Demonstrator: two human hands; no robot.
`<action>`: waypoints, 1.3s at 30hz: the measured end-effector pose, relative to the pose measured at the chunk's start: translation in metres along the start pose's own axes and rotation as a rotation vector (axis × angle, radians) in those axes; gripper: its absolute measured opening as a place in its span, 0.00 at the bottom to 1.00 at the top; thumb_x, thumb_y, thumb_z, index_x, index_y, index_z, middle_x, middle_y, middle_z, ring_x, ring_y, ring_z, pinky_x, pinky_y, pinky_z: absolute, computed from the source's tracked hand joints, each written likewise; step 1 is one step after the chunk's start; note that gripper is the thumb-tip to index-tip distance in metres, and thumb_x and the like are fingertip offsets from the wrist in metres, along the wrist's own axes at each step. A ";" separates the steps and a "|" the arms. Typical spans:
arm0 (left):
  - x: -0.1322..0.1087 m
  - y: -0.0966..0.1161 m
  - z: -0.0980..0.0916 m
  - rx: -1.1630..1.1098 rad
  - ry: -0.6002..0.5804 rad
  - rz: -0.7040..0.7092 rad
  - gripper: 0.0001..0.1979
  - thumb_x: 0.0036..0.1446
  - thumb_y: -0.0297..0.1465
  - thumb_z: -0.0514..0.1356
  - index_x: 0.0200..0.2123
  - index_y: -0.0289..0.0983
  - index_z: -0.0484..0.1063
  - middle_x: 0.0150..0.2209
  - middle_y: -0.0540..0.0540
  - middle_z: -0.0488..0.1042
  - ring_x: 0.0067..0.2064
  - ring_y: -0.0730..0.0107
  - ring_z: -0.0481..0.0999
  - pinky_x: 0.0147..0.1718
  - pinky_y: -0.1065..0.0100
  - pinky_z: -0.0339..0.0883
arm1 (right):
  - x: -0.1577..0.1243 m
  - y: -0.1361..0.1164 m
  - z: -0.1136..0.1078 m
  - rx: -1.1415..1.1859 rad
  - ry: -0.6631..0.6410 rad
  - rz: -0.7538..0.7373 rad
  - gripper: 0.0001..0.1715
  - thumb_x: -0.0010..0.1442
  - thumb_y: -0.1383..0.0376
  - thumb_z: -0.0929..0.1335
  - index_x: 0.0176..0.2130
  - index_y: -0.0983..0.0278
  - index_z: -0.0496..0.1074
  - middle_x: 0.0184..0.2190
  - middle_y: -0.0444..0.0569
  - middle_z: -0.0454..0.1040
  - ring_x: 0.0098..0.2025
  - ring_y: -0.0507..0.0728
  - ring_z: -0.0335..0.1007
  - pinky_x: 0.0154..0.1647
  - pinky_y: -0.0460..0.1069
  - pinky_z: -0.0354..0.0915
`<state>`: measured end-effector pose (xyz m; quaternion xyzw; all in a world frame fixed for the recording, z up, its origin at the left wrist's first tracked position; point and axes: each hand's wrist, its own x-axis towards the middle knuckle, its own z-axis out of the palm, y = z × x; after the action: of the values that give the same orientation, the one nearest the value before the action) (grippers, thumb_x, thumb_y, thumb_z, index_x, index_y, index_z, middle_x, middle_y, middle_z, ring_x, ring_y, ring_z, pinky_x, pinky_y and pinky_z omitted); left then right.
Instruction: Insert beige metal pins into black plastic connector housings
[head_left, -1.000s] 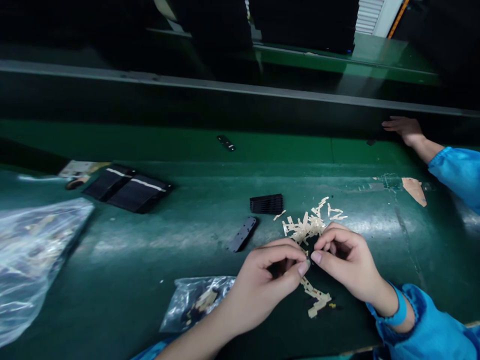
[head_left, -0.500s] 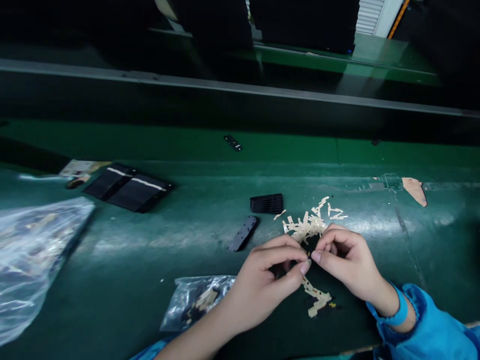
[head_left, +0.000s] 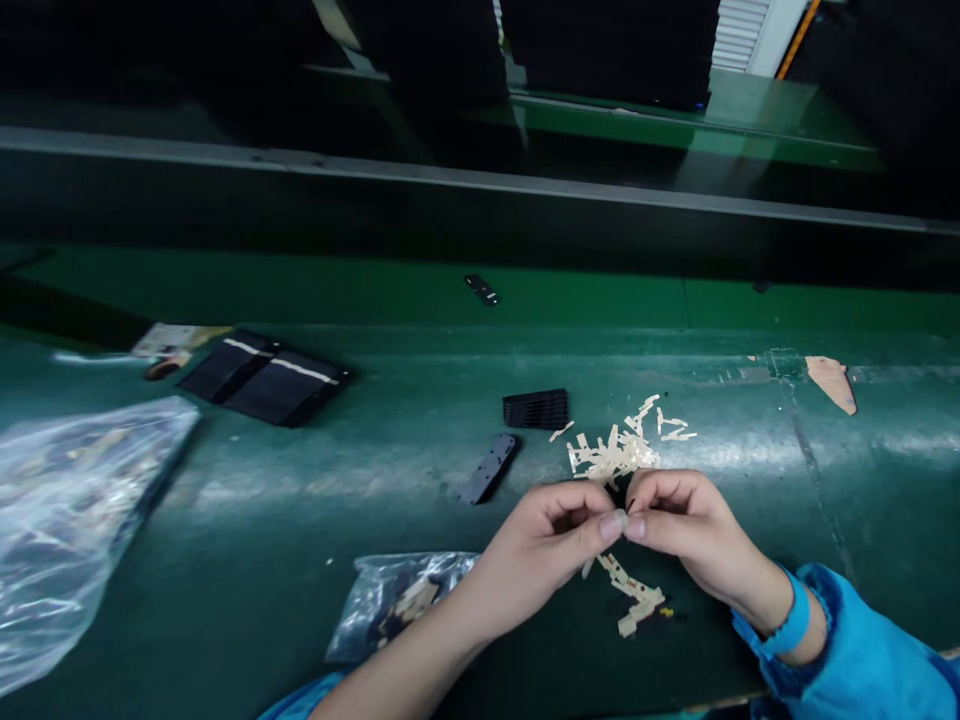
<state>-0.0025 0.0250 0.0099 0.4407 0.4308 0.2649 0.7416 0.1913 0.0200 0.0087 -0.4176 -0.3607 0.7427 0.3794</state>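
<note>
My left hand (head_left: 551,540) and my right hand (head_left: 682,515) meet thumb to thumb, both in a pinch. What lies between the fingertips is too small and hidden to name; a bit of something dark shows at the right fingers. Just beyond them lies a pile of thin cream-coloured pieces (head_left: 615,452). A few joined cream pieces (head_left: 637,605) rest on the near side, beside a tiny yellow bit (head_left: 667,612). A stack of black ribbed parts (head_left: 535,409) and a dark plate with holes (head_left: 489,468) lie to the left of the pile.
On the green table (head_left: 262,560), a clear bag of parts (head_left: 409,600) lies near my left forearm. A larger plastic bag (head_left: 82,520) and black panels (head_left: 264,378) are at the left. A small black part (head_left: 481,290) lies farther back, a tan scrap (head_left: 831,384) at the right.
The fingers of my left hand have curled in more, and the two thumbs have come together. The view has shifted slightly, so the table items appear a little farther right.
</note>
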 end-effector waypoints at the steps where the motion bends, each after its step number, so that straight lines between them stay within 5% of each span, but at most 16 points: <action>1: 0.000 -0.002 0.000 -0.021 -0.011 -0.018 0.23 0.60 0.51 0.66 0.26 0.37 0.71 0.19 0.56 0.63 0.21 0.77 0.59 0.21 0.72 0.50 | 0.000 0.001 0.000 0.013 0.002 0.010 0.12 0.53 0.59 0.81 0.28 0.62 0.80 0.25 0.42 0.74 0.28 0.51 0.65 0.31 0.47 0.62; 8: 0.000 -0.006 -0.003 -0.068 -0.011 -0.055 0.28 0.54 0.58 0.69 0.29 0.36 0.72 0.19 0.57 0.62 0.19 0.79 0.58 0.19 0.74 0.49 | -0.001 -0.001 0.003 -0.034 0.039 -0.022 0.13 0.52 0.59 0.81 0.27 0.62 0.80 0.25 0.42 0.74 0.28 0.51 0.65 0.29 0.46 0.61; 18: 0.002 0.000 0.006 0.083 -0.023 -0.047 0.28 0.61 0.58 0.60 0.26 0.39 0.67 0.16 0.58 0.60 0.18 0.77 0.55 0.19 0.73 0.50 | -0.002 0.000 0.007 0.107 0.066 0.124 0.18 0.48 0.55 0.83 0.25 0.63 0.79 0.19 0.39 0.69 0.21 0.47 0.53 0.24 0.45 0.56; 21: -0.005 0.020 -0.010 0.287 0.136 0.046 0.22 0.62 0.50 0.63 0.26 0.38 0.73 0.23 0.51 0.70 0.26 0.70 0.67 0.27 0.70 0.59 | -0.001 -0.001 0.005 0.051 0.137 0.108 0.15 0.48 0.58 0.82 0.24 0.63 0.79 0.18 0.40 0.68 0.21 0.48 0.53 0.24 0.45 0.55; 23: -0.013 0.033 -0.031 0.705 0.418 0.137 0.16 0.62 0.46 0.63 0.32 0.40 0.79 0.31 0.46 0.78 0.33 0.62 0.74 0.30 0.67 0.62 | -0.001 -0.002 0.003 -0.019 0.193 0.075 0.11 0.49 0.61 0.81 0.24 0.63 0.80 0.18 0.40 0.68 0.21 0.48 0.54 0.24 0.46 0.55; 25: -0.020 0.041 -0.055 1.005 0.619 0.029 0.17 0.58 0.49 0.66 0.38 0.42 0.81 0.36 0.44 0.80 0.34 0.57 0.76 0.28 0.66 0.61 | 0.000 -0.002 0.002 -0.084 0.232 0.029 0.09 0.49 0.62 0.80 0.24 0.63 0.80 0.19 0.41 0.70 0.22 0.49 0.57 0.26 0.46 0.56; 27: -0.023 0.041 -0.074 1.103 0.611 -0.161 0.18 0.57 0.51 0.65 0.35 0.42 0.79 0.32 0.43 0.80 0.31 0.54 0.76 0.25 0.65 0.59 | 0.001 -0.001 0.002 -0.129 0.250 -0.007 0.07 0.49 0.63 0.79 0.25 0.62 0.81 0.21 0.42 0.72 0.24 0.50 0.60 0.27 0.47 0.58; 30: -0.022 0.035 -0.088 1.056 0.465 -0.268 0.20 0.62 0.52 0.59 0.30 0.42 0.75 0.25 0.46 0.78 0.27 0.56 0.76 0.25 0.65 0.59 | 0.001 -0.001 0.001 -0.169 0.255 -0.032 0.05 0.49 0.64 0.78 0.26 0.62 0.81 0.22 0.43 0.73 0.26 0.52 0.63 0.27 0.47 0.59; 34: -0.022 0.031 -0.087 1.017 0.419 -0.240 0.21 0.64 0.52 0.55 0.28 0.42 0.69 0.22 0.48 0.74 0.25 0.58 0.74 0.24 0.65 0.58 | 0.001 -0.002 0.001 -0.197 0.266 -0.034 0.05 0.49 0.64 0.78 0.25 0.62 0.81 0.22 0.43 0.74 0.25 0.51 0.63 0.26 0.47 0.60; 39: -0.029 0.035 -0.083 1.026 0.579 -0.124 0.17 0.62 0.50 0.56 0.31 0.44 0.67 0.23 0.51 0.73 0.21 0.61 0.70 0.24 0.65 0.57 | 0.004 -0.002 0.003 -0.166 0.310 -0.024 0.07 0.46 0.63 0.79 0.24 0.62 0.80 0.20 0.43 0.76 0.22 0.50 0.65 0.24 0.46 0.61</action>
<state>-0.0896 0.0547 0.0322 0.6267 0.7138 0.0884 0.3000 0.1881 0.0235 0.0100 -0.5529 -0.3628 0.6325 0.4034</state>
